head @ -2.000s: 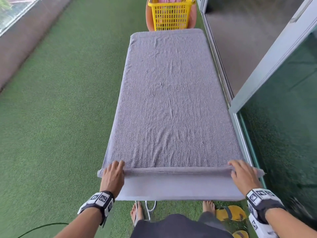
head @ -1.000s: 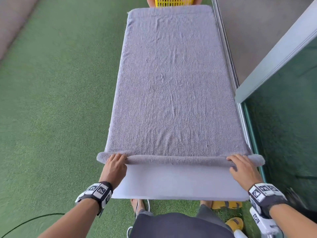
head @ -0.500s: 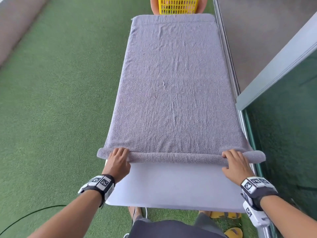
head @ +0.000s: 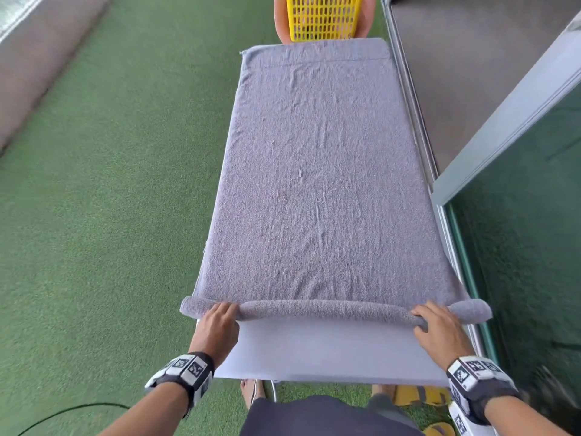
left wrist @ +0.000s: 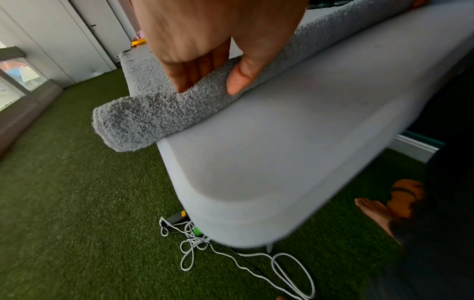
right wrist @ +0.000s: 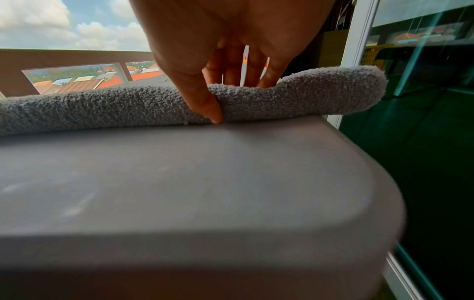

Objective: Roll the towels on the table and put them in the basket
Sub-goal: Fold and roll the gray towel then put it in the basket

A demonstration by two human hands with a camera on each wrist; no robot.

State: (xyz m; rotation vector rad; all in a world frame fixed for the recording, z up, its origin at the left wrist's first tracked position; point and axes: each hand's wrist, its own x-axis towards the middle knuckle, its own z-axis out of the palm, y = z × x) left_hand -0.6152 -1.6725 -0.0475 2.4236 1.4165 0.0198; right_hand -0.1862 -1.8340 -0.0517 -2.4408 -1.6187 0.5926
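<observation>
Floor [head: 110, 184]: green artificial grass, covering everything to the left of the table and under it.

Table [head: 330, 350]: long, pale grey, rounded corners, running away from me. Only its near strip is bare; the rest lies under the towel.

Towel [head: 317, 190]: grey terry cloth, spread flat along the table to its far end. Its near edge is wound into a thin roll lying straight across the table, with both ends of the roll sticking out past the table's left and right sides.

Glass door [head: 534, 247]: dark green pane in a pale frame, just right of the table.

Basket [head: 322, 17]: yellow plastic lattice, standing just beyond the far end of the table, well apart from my hands.

My left hand [head: 217, 328]: on the roll near its left end. Fingers curl over the top of the roll and my thumb [left wrist: 243, 79] presses its near side, so I grip it.

My right hand [head: 440, 328]: on the roll near its right end. Fingers reach over the roll's far side and my thumb [right wrist: 207, 105] digs into its near side, denting it; gripping.

Cable [left wrist: 231, 259]: white, tangled on the grass under the table's near left corner.

Sandals [head: 421, 396]: yellow, on the grass by my bare feet.
</observation>
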